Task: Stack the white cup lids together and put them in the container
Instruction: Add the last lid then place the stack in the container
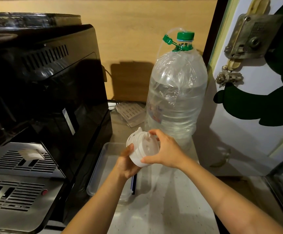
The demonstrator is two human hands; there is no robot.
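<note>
A stack of white cup lids (pixel 143 146) is held in the air between both hands, tilted on its side above the counter. My left hand (pixel 126 163) grips the stack from below and the left. My right hand (pixel 165 150) holds it from the right, thumb under the rim and fingers over the top lid. Directly beneath the hands lies a clear rectangular plastic container (pixel 102 163) with a blue clip at its right edge; my left forearm hides its middle.
A black and steel coffee machine (pixel 41 107) fills the left side. A large clear water bottle (pixel 177 92) with a green cap stands behind the hands. A white door (pixel 249 107) with a metal lock is at the right. Pale counter (pixel 162 200) runs toward me.
</note>
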